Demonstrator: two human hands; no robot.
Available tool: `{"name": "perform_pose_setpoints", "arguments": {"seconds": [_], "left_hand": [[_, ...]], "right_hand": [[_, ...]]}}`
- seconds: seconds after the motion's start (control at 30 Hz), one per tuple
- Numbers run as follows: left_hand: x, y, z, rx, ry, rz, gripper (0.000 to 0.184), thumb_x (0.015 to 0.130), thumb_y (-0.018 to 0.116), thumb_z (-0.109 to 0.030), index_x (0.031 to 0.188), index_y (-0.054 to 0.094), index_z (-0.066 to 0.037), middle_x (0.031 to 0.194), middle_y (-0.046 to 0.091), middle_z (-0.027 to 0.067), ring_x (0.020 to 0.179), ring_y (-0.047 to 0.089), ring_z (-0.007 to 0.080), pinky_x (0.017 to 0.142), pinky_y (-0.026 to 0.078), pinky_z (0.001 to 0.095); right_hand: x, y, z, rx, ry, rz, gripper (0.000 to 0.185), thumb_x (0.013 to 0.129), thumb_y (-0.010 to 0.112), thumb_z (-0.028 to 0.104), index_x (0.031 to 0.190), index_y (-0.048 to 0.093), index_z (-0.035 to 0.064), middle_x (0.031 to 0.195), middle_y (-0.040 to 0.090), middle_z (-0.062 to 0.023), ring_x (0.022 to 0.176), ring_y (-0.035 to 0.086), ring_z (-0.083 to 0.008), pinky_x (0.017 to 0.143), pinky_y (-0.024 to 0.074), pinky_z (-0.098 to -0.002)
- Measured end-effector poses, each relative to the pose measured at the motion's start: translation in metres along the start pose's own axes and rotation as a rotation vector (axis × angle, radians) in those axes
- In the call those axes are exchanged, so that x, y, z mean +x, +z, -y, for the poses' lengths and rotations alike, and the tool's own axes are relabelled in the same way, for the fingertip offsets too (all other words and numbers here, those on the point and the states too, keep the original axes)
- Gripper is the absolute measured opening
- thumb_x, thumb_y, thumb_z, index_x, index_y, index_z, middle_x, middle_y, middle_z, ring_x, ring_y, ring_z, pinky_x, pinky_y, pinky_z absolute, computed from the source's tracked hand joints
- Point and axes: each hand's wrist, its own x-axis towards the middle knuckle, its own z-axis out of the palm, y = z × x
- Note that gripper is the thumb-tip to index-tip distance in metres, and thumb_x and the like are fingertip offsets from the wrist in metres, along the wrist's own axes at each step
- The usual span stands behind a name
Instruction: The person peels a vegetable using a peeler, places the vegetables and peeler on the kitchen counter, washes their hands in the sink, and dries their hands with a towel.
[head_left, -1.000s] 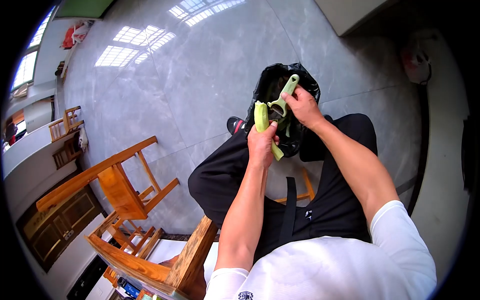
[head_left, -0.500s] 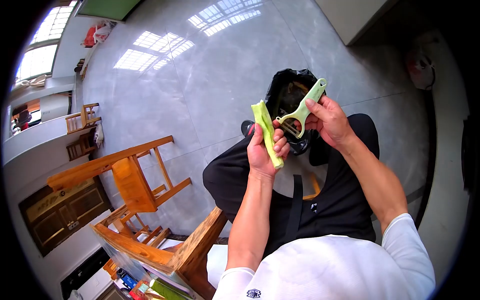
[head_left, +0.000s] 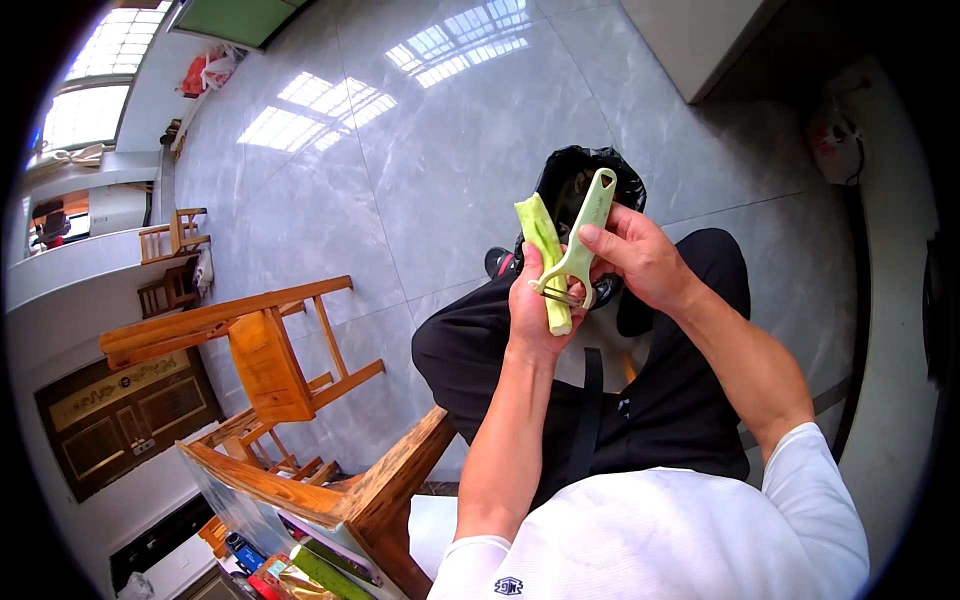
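My left hand (head_left: 530,318) is wrapped round a pale green, peeled vegetable stalk (head_left: 541,228), which points up and away from me. A light green Y-shaped peeler (head_left: 594,212) is gripped by its handle in my right hand (head_left: 648,258). Its blade end lies across the lower part of the stalk, close to my left fingers; whether the blade touches the stalk I cannot tell. Beneath both hands, between my legs, stands a bin lined with a black bag (head_left: 628,178), with dark scraps partly visible inside.
To my left is a wooden chair (head_left: 268,365). A wooden table (head_left: 395,470) at the lower left bears a long green vegetable (head_left: 325,572), a blue item (head_left: 245,552) and other packages. Grey tiles (head_left: 430,170) cover the floor. A pale cabinet (head_left: 690,40) stands at the upper right.
The peeler has moved left and toward me, from beside the stalk to over its lower part. The stalk now stands a little more upright in my left hand.
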Motion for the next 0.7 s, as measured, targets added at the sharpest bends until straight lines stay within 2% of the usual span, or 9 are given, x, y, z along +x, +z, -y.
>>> {"name": "perform_pose_setpoints", "arguments": {"seconds": [0.07, 0.13, 0.23, 0.4, 0.5, 0.7], "left_hand": [[-0.003, 0.007, 0.000, 0.032, -0.007, 0.018, 0.054, 0.108, 0.032, -0.056, 0.103, 0.056, -0.007, 0.075, 0.057, 0.0047, 0.051, 0.048, 0.0147, 0.045, 0.038, 0.0288], [-0.004, 0.005, 0.001, -0.009, -0.007, 0.081, 0.054, 0.108, 0.034, -0.054, 0.109, 0.057, -0.005, 0.079, 0.056, 0.0066, 0.055, 0.045, 0.0159, 0.047, 0.035, 0.0289], [-0.005, 0.008, 0.002, 0.000, -0.018, 0.080, 0.049, 0.108, 0.036, -0.049, 0.104, 0.056, -0.005, 0.079, 0.053, 0.0058, 0.055, 0.044, 0.0157, 0.048, 0.034, 0.0288], [-0.008, 0.014, 0.002, 0.041, -0.064, 0.068, 0.033, 0.108, 0.039, -0.035, 0.104, 0.056, -0.006, 0.076, 0.048, 0.0045, 0.055, 0.043, 0.0153, 0.049, 0.033, 0.0296], [-0.008, 0.011, 0.003, 0.010, -0.070, 0.133, 0.032, 0.108, 0.041, -0.035, 0.108, 0.055, -0.006, 0.076, 0.047, 0.0044, 0.055, 0.042, 0.0152, 0.049, 0.033, 0.0295], [-0.016, 0.009, 0.007, 0.030, -0.096, 0.084, 0.038, 0.107, 0.045, -0.039, 0.117, 0.052, -0.003, 0.075, 0.046, 0.0041, 0.055, 0.040, 0.0143, 0.050, 0.033, 0.0285]], "right_hand": [[0.003, -0.001, 0.003, -0.085, -0.041, -0.012, 0.027, 0.104, 0.059, 0.028, 0.114, 0.059, 0.0028, 0.098, 0.068, -0.0065, 0.085, 0.069, -0.0151, 0.076, 0.0591, -0.0310], [0.007, -0.005, 0.004, -0.101, -0.060, -0.015, 0.028, 0.104, 0.059, 0.029, 0.114, 0.059, 0.0028, 0.098, 0.068, -0.0063, 0.085, 0.069, -0.0146, 0.076, 0.0585, -0.0307], [0.016, -0.011, 0.005, -0.126, -0.084, -0.022, 0.028, 0.104, 0.059, 0.029, 0.114, 0.059, 0.0026, 0.099, 0.067, -0.0061, 0.085, 0.068, -0.0139, 0.077, 0.0576, -0.0302], [0.019, -0.015, 0.016, -0.178, -0.069, -0.005, 0.029, 0.104, 0.060, 0.029, 0.115, 0.059, 0.0020, 0.099, 0.067, -0.0058, 0.085, 0.067, -0.0129, 0.077, 0.0567, -0.0291], [0.023, -0.017, 0.018, -0.194, -0.078, 0.017, 0.029, 0.104, 0.060, 0.029, 0.114, 0.060, 0.0015, 0.098, 0.068, -0.0054, 0.085, 0.067, -0.0126, 0.076, 0.0565, -0.0295], [0.041, -0.035, 0.018, -0.197, -0.082, -0.065, 0.028, 0.104, 0.059, 0.029, 0.112, 0.061, 0.0020, 0.095, 0.068, -0.0057, 0.083, 0.068, -0.0140, 0.075, 0.0560, -0.0304]]}}
